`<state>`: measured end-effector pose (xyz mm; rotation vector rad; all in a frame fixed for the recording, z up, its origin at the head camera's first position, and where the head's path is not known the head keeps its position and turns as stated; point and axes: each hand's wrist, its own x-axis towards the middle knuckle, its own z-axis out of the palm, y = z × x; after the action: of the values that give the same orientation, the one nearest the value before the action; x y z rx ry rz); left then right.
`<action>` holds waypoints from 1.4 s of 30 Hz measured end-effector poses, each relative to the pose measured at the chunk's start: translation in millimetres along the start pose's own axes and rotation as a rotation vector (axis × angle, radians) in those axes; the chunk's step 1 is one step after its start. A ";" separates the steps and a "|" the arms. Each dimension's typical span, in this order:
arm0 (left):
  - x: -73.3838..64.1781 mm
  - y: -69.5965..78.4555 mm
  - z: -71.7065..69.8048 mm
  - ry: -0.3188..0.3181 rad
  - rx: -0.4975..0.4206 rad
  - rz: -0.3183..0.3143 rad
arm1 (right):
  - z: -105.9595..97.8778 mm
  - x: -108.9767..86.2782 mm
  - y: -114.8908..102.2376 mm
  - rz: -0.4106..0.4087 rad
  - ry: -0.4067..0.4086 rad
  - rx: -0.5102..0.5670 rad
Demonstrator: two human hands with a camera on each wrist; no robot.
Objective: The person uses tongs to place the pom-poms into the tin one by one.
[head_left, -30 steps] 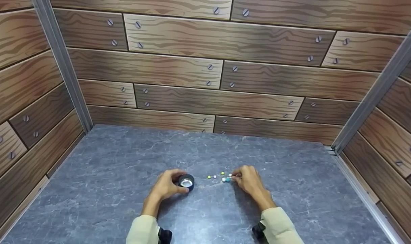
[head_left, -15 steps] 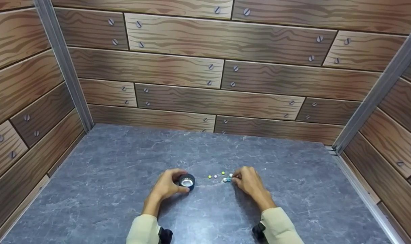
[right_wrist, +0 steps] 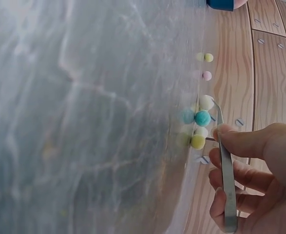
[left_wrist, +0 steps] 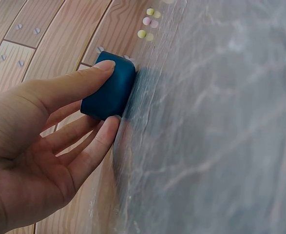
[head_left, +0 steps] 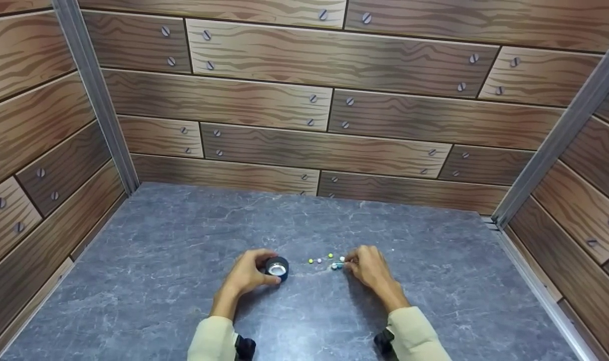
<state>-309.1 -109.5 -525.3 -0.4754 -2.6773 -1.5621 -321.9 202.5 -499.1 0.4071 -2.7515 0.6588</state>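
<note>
My left hand (head_left: 247, 273) holds a small round dark-blue container (left_wrist: 111, 87) between thumb and fingers. Its silvery inside faces up in the head view, and it rests on the table. My right hand (head_left: 369, 265) pinches a pair of metal tweezers (right_wrist: 226, 178) with bent tips. Those tips reach a white ball (right_wrist: 206, 103); whether they grip it I cannot tell. Right beside it sits a teal ball (right_wrist: 202, 118). A yellow ball (right_wrist: 197, 142) and another white ball (head_left: 342, 258) lie close by. Nearer the container are a second yellow ball (head_left: 311, 261) and a pink ball (head_left: 319, 260).
The grey marbled tabletop (head_left: 294, 220) extends around both hands. Wood-patterned panels (head_left: 264, 105) enclose it at the back and sides, with metal posts (head_left: 106, 115) in the corners. A tiny white speck (head_left: 393, 249) lies right of my right hand.
The tweezers' tips have shifted slightly at the white and teal balls, and those two balls have moved a little. My left hand and the container stay in place.
</note>
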 end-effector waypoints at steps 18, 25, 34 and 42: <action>-0.2 -1.5 1.5 0.001 0.013 -0.024 | -0.2 6.4 -27.3 -0.100 0.027 0.069; 0.0 -2.6 1.4 0.004 -0.008 0.002 | 7.8 11.1 -44.2 -0.155 0.008 0.072; 1.3 -3.8 0.3 0.002 -0.015 -0.015 | 25.2 15.8 -66.2 -0.203 0.000 0.091; 0.7 -2.5 0.8 -0.003 -0.024 0.005 | 34.3 16.2 -78.6 -0.246 -0.001 0.104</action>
<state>-310.4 -109.7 -527.7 -0.4847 -2.6598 -1.5956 -317.7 115.6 -492.0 0.7535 -2.6153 0.7372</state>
